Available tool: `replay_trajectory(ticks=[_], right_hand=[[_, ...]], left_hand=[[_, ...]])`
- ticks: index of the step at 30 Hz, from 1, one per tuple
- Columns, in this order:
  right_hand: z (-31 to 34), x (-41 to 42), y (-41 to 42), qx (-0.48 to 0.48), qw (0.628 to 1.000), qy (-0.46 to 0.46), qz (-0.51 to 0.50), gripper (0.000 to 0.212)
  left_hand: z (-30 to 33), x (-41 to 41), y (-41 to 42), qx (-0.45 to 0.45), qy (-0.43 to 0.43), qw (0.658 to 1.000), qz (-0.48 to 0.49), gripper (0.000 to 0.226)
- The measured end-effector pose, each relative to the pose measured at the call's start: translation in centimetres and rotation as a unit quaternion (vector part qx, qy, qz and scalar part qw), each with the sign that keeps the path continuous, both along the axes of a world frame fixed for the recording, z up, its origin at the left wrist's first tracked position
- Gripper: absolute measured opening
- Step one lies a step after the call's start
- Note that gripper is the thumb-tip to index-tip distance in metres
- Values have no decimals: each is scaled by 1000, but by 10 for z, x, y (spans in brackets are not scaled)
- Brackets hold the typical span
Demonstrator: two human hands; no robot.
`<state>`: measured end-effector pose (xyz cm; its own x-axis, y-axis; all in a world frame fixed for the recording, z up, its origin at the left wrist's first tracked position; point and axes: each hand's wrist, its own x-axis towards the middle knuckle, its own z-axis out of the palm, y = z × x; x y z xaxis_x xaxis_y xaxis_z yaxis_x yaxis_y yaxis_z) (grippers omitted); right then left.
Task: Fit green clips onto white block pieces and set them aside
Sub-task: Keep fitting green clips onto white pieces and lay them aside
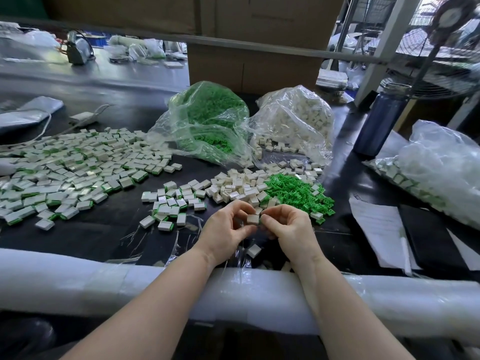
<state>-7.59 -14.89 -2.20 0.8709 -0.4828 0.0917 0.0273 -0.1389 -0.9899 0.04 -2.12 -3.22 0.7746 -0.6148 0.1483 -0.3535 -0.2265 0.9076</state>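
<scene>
White block piece (252,219) pinched above worktop (104,229) between left hand (225,233) and right hand (287,229) fingers, green clip (260,218) at its right edge; likely light, rigid, smooth, best gripped by flat sides.

Table (98,229) black. Clips (298,193) on it green, blocks (233,188) white; bottle (379,120) at its far right dark blue; boxes (254,68) behind brown.

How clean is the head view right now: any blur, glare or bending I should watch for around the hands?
Head view: the hands, left and right, and the white block they pinch are sharp; the far bench behind the green clip bag is soft; glare on the foam table edge; wide-angle bending curves that edge.
</scene>
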Motion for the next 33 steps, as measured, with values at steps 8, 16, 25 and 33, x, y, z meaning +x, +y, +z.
replay_trajectory(ticks=[8,16,25,33], right_hand=[[0,-1,1,8,1000,2,19,10],[-3,2,4,-45,998,27,18,19],[-4,3,3,-98,993,59,8,23],[-3,1,0,-124,987,91,40,23]], left_hand=[[2,-1,1,7,17,1000,4,14],[3,-1,-1,38,28,999,7,14],[1,0,2,68,9,998,-14,14],[0,0,2,113,-39,993,-21,10]])
